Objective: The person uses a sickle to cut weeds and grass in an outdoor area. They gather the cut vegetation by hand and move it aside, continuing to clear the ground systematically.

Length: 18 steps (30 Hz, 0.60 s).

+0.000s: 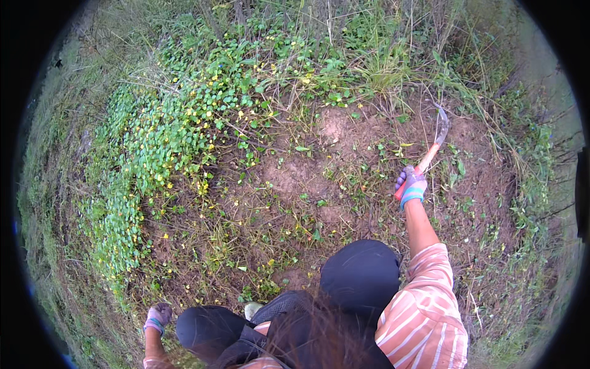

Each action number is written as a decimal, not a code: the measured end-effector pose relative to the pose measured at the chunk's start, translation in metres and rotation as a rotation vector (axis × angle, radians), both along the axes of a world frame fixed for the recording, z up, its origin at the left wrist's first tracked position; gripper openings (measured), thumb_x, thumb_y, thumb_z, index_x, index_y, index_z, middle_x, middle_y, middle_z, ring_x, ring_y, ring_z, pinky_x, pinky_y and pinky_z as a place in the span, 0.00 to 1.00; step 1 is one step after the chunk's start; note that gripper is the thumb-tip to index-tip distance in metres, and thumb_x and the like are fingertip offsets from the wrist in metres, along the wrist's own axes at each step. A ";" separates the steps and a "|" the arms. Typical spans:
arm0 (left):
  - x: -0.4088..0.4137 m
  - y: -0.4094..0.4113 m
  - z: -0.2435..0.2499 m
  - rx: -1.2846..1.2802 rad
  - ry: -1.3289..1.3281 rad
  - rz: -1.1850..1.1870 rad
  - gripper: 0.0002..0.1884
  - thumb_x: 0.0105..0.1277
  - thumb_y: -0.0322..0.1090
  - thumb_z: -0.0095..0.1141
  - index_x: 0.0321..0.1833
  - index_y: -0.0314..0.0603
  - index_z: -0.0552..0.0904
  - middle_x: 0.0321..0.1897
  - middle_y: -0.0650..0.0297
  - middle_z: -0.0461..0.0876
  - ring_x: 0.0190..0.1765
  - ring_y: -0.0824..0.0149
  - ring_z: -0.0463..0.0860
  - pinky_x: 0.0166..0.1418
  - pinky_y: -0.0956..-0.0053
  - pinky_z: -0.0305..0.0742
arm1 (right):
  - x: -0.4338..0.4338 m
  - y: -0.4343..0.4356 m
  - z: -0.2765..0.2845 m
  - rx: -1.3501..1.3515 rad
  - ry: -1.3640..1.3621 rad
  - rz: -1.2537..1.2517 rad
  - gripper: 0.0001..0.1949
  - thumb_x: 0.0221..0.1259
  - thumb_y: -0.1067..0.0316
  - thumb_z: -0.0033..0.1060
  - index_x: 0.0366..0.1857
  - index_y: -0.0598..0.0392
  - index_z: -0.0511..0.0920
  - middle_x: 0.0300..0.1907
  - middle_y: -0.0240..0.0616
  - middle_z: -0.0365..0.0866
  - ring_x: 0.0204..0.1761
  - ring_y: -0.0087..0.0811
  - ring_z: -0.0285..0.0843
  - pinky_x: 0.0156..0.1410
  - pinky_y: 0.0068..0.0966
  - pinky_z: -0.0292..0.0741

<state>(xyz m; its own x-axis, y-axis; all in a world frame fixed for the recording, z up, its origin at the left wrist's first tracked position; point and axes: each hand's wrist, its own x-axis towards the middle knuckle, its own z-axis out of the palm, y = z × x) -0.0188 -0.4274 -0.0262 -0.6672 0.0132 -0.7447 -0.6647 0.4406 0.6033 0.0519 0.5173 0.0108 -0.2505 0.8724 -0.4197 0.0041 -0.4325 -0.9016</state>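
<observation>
A sickle with a curved metal blade and an orange-red handle is in my right hand, which wears a purple and striped glove. My right arm reaches forward, and the blade's tip is close to the grass and stems at the far right edge of a bare soil patch. Low by my left knee, my left hand is in a similar glove with its fingers curled in. Nothing shows in that hand. Loose cut stems and small leaves lie scattered over the soil between my hands.
A dense mat of round-leaved green plants with yellowing leaves spreads over the left side. Taller grass and dry stalks stand along the far edge. My bent knees and a dark shoe are at the near side.
</observation>
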 end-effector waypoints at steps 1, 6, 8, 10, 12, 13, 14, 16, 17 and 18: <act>-0.020 0.037 0.022 -0.272 0.203 -0.409 0.05 0.60 0.25 0.54 0.38 0.38 0.81 0.25 0.63 0.81 0.28 0.72 0.77 0.31 0.76 0.72 | 0.006 0.014 0.004 0.037 -0.001 -0.036 0.08 0.66 0.63 0.55 0.30 0.49 0.69 0.17 0.29 0.69 0.14 0.25 0.66 0.15 0.25 0.65; -0.122 0.267 0.157 -0.658 0.383 -0.740 0.09 0.62 0.36 0.53 0.37 0.38 0.81 0.25 0.57 0.83 0.30 0.69 0.79 0.35 0.71 0.75 | 0.016 0.091 0.020 0.098 0.107 -0.131 0.09 0.65 0.62 0.57 0.31 0.51 0.69 0.16 0.31 0.70 0.13 0.26 0.68 0.15 0.24 0.66; -0.150 0.357 0.183 -0.732 0.543 -0.962 0.11 0.60 0.37 0.55 0.40 0.39 0.82 0.29 0.55 0.85 0.33 0.64 0.84 0.38 0.70 0.79 | 0.012 0.107 0.027 0.136 0.117 -0.144 0.10 0.65 0.62 0.57 0.32 0.51 0.68 0.16 0.31 0.70 0.13 0.26 0.68 0.15 0.24 0.65; -0.173 0.438 0.197 -0.722 0.677 -1.173 0.13 0.60 0.42 0.54 0.42 0.43 0.82 0.31 0.52 0.85 0.36 0.55 0.85 0.43 0.65 0.79 | 0.004 0.114 0.029 0.161 0.108 -0.127 0.10 0.64 0.62 0.59 0.30 0.53 0.69 0.18 0.32 0.73 0.14 0.25 0.70 0.17 0.23 0.69; -0.183 0.538 0.199 -0.709 0.744 -1.395 0.16 0.61 0.47 0.53 0.46 0.46 0.81 0.35 0.52 0.85 0.40 0.50 0.84 0.48 0.60 0.78 | 0.006 0.125 0.025 0.128 0.087 -0.078 0.10 0.64 0.61 0.58 0.29 0.52 0.70 0.16 0.32 0.72 0.13 0.26 0.70 0.15 0.24 0.68; -0.182 0.590 0.197 -0.710 0.768 -1.518 0.17 0.62 0.48 0.52 0.48 0.47 0.81 0.37 0.52 0.85 0.42 0.49 0.83 0.50 0.58 0.77 | 0.009 0.133 0.014 0.111 0.094 -0.056 0.10 0.65 0.60 0.57 0.30 0.51 0.71 0.16 0.32 0.73 0.12 0.27 0.70 0.14 0.24 0.67; -0.179 0.646 0.188 -0.687 0.891 -1.639 0.17 0.62 0.46 0.51 0.49 0.48 0.81 0.34 0.51 0.84 0.38 0.50 0.83 0.47 0.58 0.78 | 0.015 0.151 -0.012 0.074 0.247 -0.112 0.09 0.64 0.61 0.57 0.30 0.51 0.72 0.15 0.32 0.73 0.12 0.27 0.70 0.14 0.24 0.67; -0.165 0.737 0.184 -0.626 1.047 -1.835 0.17 0.61 0.43 0.50 0.52 0.49 0.80 0.33 0.50 0.84 0.36 0.51 0.84 0.45 0.60 0.79 | 0.016 0.159 -0.032 0.037 0.290 -0.117 0.07 0.64 0.62 0.57 0.32 0.52 0.73 0.15 0.32 0.72 0.12 0.27 0.70 0.15 0.23 0.68; -0.157 0.774 0.188 -0.587 1.086 -1.914 0.19 0.61 0.43 0.51 0.53 0.49 0.79 0.35 0.51 0.84 0.38 0.51 0.84 0.48 0.60 0.79 | 0.007 0.148 -0.023 0.042 0.182 -0.074 0.07 0.64 0.62 0.57 0.33 0.52 0.73 0.15 0.32 0.72 0.12 0.27 0.71 0.15 0.23 0.68; -0.146 0.813 0.188 -0.544 1.171 -1.950 0.19 0.62 0.43 0.52 0.54 0.49 0.79 0.37 0.50 0.84 0.41 0.50 0.83 0.50 0.60 0.78 | 0.009 0.151 -0.029 0.003 0.350 -0.061 0.07 0.64 0.62 0.57 0.33 0.53 0.72 0.16 0.32 0.72 0.13 0.27 0.71 0.15 0.23 0.69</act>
